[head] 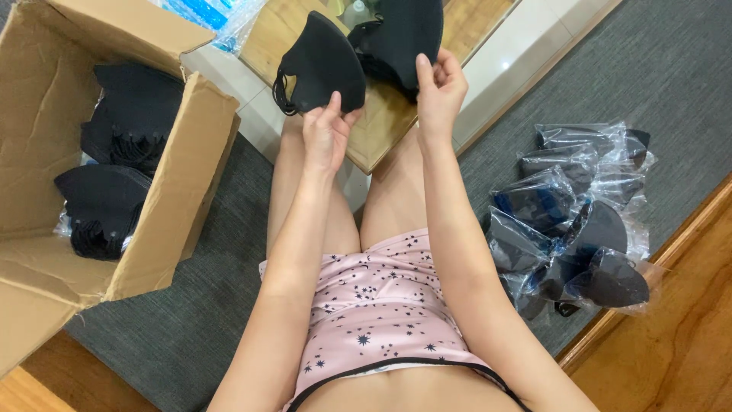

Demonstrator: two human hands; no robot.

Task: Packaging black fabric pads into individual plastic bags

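My left hand point(326, 131) pinches the lower edge of a single black face mask point(319, 65) and holds it up over a low wooden table point(375, 133). My right hand point(438, 90) grips a stack of black masks point(402, 34) just to the right of it, fingers wrapped around the stack's edge. The two hands are close together, a little apart, above my knees. Both masks are folded and their ear loops hang at the left sides.
An open cardboard box point(164, 187) at the left holds piles of black masks point(114, 168). At the right, several clear plastic bags with black masks point(572, 221) lie on the grey carpet point(191, 305). Blue packaging point(206, 17) sits at the top. Wooden floor point(671, 336) borders the carpet at the right.
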